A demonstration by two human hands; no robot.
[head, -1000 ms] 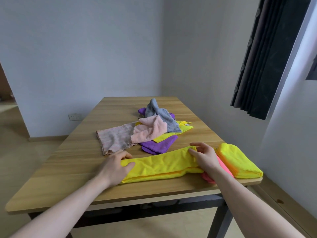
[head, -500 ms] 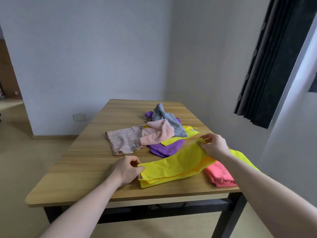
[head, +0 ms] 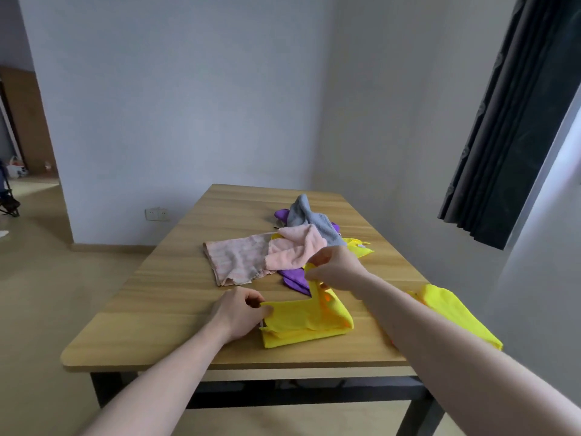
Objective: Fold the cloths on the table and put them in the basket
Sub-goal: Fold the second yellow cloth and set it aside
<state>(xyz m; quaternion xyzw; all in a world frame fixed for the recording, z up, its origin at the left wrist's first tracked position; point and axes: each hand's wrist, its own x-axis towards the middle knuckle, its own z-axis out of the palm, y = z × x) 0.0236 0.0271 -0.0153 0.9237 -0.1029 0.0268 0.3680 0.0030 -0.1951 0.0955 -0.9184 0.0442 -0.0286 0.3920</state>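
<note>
Change: since half a second ago my right hand has carried its end of the yellow cloth up and leftward, doubling the strip over itself.
Left hand: my left hand pinches the cloth's left end, down on the table.
Right hand: fingers curled, pinching the lifted end above the cloth.
Yellow cloth: near the table's front edge, half folded, orange showing inside the fold.
Pile: pink, grey, purple and striped cloths lie behind the yellow cloth.
Folded cloth: another yellow one sits right of it, past my right forearm.
</note>
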